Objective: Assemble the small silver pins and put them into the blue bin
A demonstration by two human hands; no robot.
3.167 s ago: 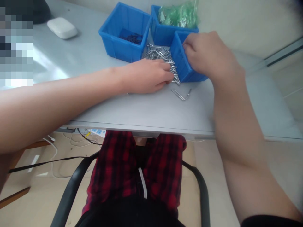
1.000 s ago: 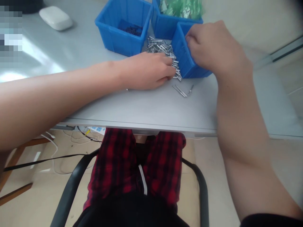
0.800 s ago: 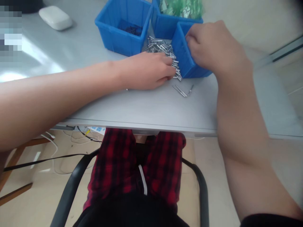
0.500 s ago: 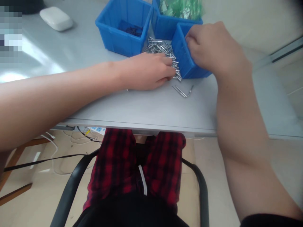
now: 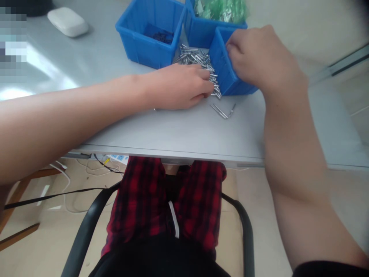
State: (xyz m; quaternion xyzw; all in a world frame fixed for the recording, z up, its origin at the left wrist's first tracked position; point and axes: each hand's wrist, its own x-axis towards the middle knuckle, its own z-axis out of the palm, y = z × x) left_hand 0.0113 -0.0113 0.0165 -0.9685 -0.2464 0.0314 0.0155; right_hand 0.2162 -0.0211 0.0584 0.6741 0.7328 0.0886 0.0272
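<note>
My left hand (image 5: 184,86) lies palm down at the near edge of a pile of silvery metal pins (image 5: 197,57) that look like blind rivets. Its fingers bend down beside the pins, and the fingertips are partly hidden. My right hand (image 5: 253,57) is closed over the right side of a small blue bin (image 5: 223,69), its fingers curled in over the rim. The inside of that bin is mostly covered by the hand. A few loose pins (image 5: 220,111) lie on the table nearer to me, below the bin.
A larger blue bin (image 5: 147,50) holding small dark pieces stands left of the pile. Another blue bin (image 5: 200,34) behind holds green plastic bags (image 5: 221,11). A white rounded case (image 5: 67,22) sits at the back left. The table's front edge (image 5: 173,152) runs above my lap.
</note>
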